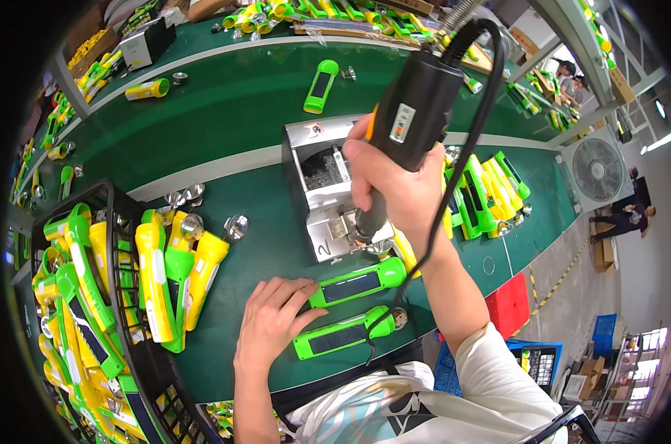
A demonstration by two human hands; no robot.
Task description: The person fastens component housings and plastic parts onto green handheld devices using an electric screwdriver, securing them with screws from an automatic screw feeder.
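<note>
My right hand (398, 181) is wrapped round a black electric screwdriver (417, 111), which hangs from a coiled spring. Its lower tip reaches the front of a metal screw feeder (322, 185) with small screws in its tray. My left hand (272, 314) rests on the green bench with its fingers loosely spread. Its fingertips are by the left end of a green flashlight (361, 285) with a dark panel, and seem to touch it. A second green flashlight (343, 334) lies nearer to me, beside my left thumb, with the black cord (372, 344) crossing near its head.
A black basket (113, 244) full of yellow and green flashlights stands at the left, with more flashlights (176, 274) beside it. Several flashlights (487, 192) lie right of the feeder. Beyond is a green conveyor (224, 103). A fan (598, 166) and a person (628, 218) are at the far right.
</note>
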